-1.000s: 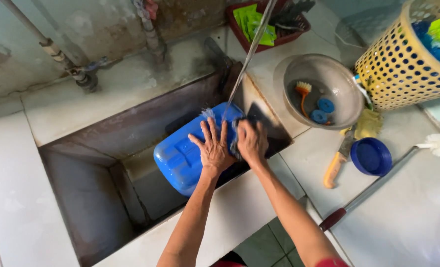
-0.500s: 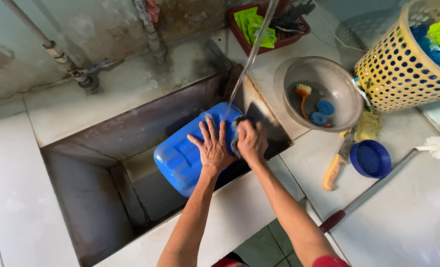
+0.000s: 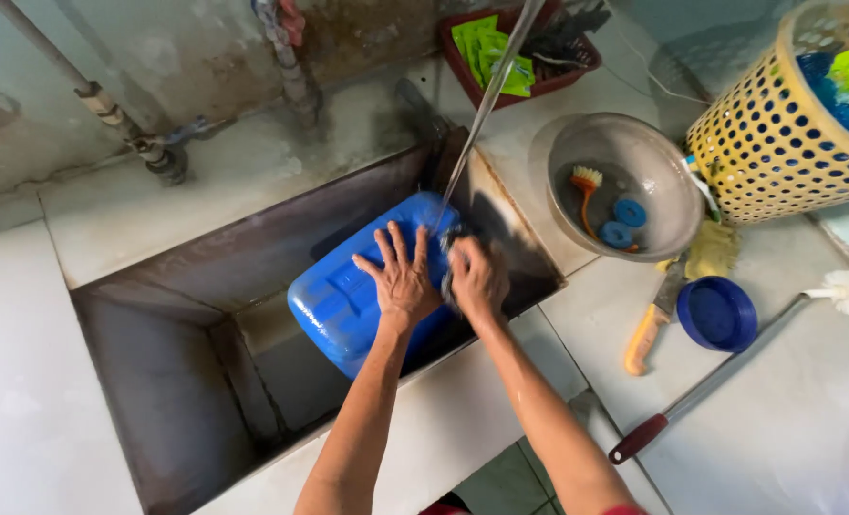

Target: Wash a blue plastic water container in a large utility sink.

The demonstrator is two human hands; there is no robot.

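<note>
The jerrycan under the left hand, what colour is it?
Blue; the jerrycan shows best in the head view.

The left hand [image 3: 401,277] lies flat, fingers spread, on a blue jerrycan [image 3: 348,300] tilted in the sink [image 3: 167,381]. The right hand [image 3: 477,277] presses a dark scrubber [image 3: 453,246] against it under a thin water stream [image 3: 482,105]. A bowl [image 3: 625,153] sits on the desk [image 3: 787,420].

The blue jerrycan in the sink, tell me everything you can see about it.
The blue jerrycan looks like glossy moulded plastic, rectangular with rounded corners and raised ribs on its broad face. It lies tilted inside the dark sink, its upper end toward the right rim. The left hand rests flat on it with fingers spread. The right hand presses a dark scrubber against its upper right end, where a thin stream of water falls. Its cap and opening cannot be seen.
</note>
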